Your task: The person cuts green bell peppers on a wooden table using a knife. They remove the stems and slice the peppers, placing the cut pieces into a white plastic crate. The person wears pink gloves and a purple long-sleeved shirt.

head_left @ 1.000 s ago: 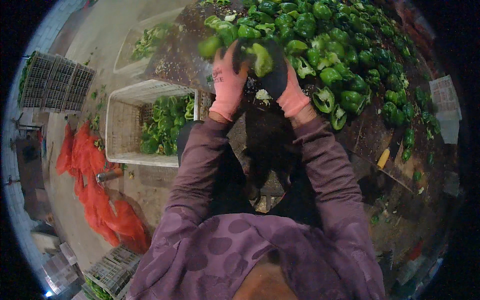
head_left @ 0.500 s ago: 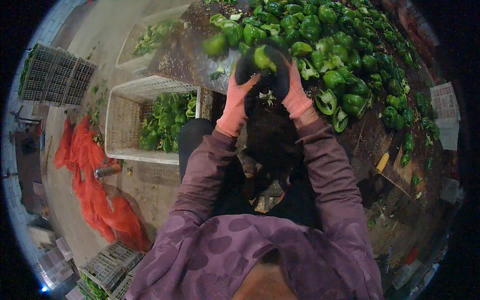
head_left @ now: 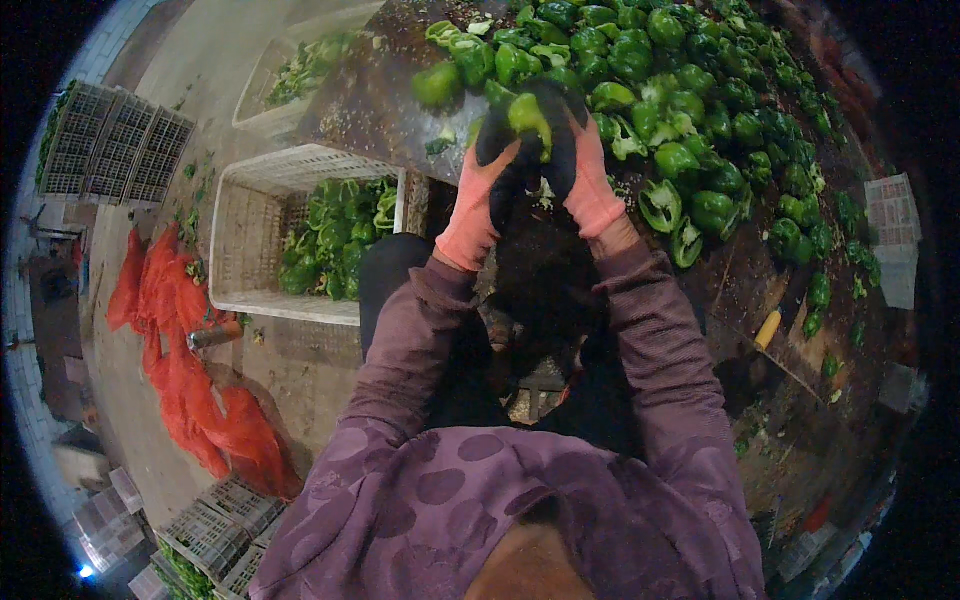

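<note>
Both my hands wear pink gloves with dark palms and fingers, and they meet at the near edge of the table. Between them is a light green bell pepper (head_left: 527, 118), partly covered by the dark fingers. My left hand (head_left: 485, 165) grips it from the left, and my right hand (head_left: 580, 155) closes on its right side. Just beyond lies a large heap of green bell peppers (head_left: 630, 60), some split open. A cut pepper half (head_left: 660, 207) rests on the table right of my right hand, and a whole pepper (head_left: 437, 85) sits to the left.
A white plastic crate (head_left: 285, 312) holding green peppers stands left of my knee. Farther left are red netting (head_left: 215, 400), a metal can (head_left: 213, 334) and stacked crates (head_left: 115, 150). A yellow handle (head_left: 767, 329) lies on the table (head_left: 720, 285) at right.
My hands stay nearly in place around the pepper, which now shows more of its light green side between them. The view has shifted slightly.
</note>
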A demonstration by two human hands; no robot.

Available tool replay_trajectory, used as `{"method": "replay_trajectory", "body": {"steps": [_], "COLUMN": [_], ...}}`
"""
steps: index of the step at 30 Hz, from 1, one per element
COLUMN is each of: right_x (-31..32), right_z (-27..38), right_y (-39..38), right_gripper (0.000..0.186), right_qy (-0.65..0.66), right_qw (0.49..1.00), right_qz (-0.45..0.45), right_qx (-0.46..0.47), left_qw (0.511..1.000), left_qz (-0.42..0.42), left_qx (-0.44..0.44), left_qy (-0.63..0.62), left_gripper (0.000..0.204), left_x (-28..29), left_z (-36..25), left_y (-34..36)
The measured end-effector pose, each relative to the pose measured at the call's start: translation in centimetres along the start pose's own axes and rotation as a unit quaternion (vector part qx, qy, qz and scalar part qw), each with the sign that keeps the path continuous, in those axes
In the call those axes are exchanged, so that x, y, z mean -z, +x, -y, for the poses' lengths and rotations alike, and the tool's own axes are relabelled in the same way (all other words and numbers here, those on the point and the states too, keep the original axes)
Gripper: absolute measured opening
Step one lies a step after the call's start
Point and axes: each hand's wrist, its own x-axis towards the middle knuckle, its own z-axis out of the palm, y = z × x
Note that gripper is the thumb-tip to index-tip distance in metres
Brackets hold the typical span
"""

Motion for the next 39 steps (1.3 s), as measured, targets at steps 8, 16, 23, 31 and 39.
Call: {"method": "replay_trajectory", "body": {"steps": [8, 16, 23, 31, 39], "right_x": [-0.2, 1.9, 4.2, -0.7, -8.2], "right_z": [-0.7, 0.6, -0.1, 1.0, 0.9], "right_y": [-1.3, -1.2, 1.5, 3.2, 5.1], "right_gripper": [0.023, 0.041, 0.039, 0.038, 0.032], "right_qy": [-0.289, -0.386, -0.205, -0.048, -0.265], "right_qw": [0.936, 0.907, 0.959, 0.987, 0.964], "right_qz": [0.052, 0.092, -0.121, -0.109, 0.031], "right_qx": [0.193, 0.141, 0.151, 0.111, -0.005], "left_qw": [0.998, 0.99, 0.996, 0.736, 0.702], "left_qz": [-0.009, 0.004, -0.042, -0.174, -0.176], "left_qx": [0.023, 0.098, -0.044, -0.15, -0.135], "left_qy": [-0.051, -0.098, 0.059, 0.636, 0.677], "left_gripper": [0.03, 0.033, 0.045, 0.079, 0.058], "left_x": [-0.3, 1.2, 0.3, 4.6, 10.5], "left_z": [-0.8, 1.1, 1.7, -2.8, -2.7], "left_y": [-0.1, 0.9, 1.8, 5.8, 10.2]}}
